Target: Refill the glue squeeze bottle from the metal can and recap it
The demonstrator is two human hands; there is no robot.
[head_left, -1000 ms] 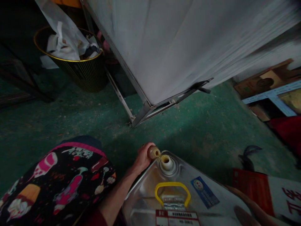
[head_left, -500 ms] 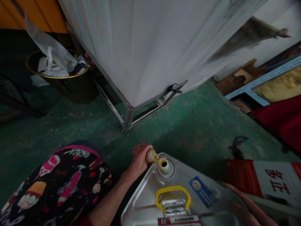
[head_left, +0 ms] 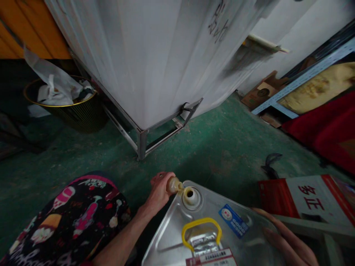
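Head view shows the left hand [head_left: 158, 190] pinching a cap [head_left: 173, 184] just beside the spout [head_left: 190, 195] of a tin [head_left: 172, 236] on the floor [head_left: 222, 147], right hand [head_left: 288, 242] spread flat on it.

We see a silvery metal can [head_left: 172, 240] with a yellow handle [head_left: 201, 225], a cream spout [head_left: 190, 195], a blue sticker [head_left: 233, 226] and a red-and-white label [head_left: 210, 258]. The small cap [head_left: 173, 185] is yellowish tan. Our trouser leg [head_left: 72, 218] is black, printed with pink, white and orange figures. The floor [head_left: 222, 147] is worn green. The cabinet [head_left: 155, 55] is white on a grey metal frame. The bin [head_left: 74, 114] is dark with a gold rim. The box [head_left: 302, 195] is red and white with red characters.
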